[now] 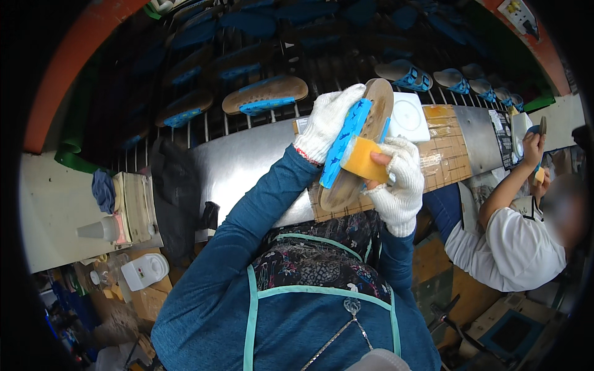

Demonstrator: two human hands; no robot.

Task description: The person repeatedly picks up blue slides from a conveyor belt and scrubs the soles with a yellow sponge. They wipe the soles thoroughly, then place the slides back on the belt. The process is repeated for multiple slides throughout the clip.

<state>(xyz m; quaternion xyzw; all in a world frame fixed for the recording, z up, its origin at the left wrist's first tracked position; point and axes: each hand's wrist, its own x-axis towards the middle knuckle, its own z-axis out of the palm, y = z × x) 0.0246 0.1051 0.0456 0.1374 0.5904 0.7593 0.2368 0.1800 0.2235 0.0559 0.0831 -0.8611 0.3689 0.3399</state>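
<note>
In front of me my left hand (325,120), in a white knit glove, grips a sandal sole (378,102) along its side. The sole is brown with a row of small holes, tilted on its length, and a blue patterned strap (345,143) lies along its near-left side. My right hand (401,179), gloved with thumb and fingertip bare, pinches a yellow sponge (362,158). The sponge is against the sandal's lower half, overlapping the strap. Part of the sole is hidden behind the sponge and the left hand.
Beyond the metal tabletop (238,162) runs a bar rack with several sandals, one (266,94) close by. A white container (409,117) stands on taped cardboard (444,139) right of my hands. At the far right a co-worker (510,247) holds another sole. A white jug (145,272) sits lower left.
</note>
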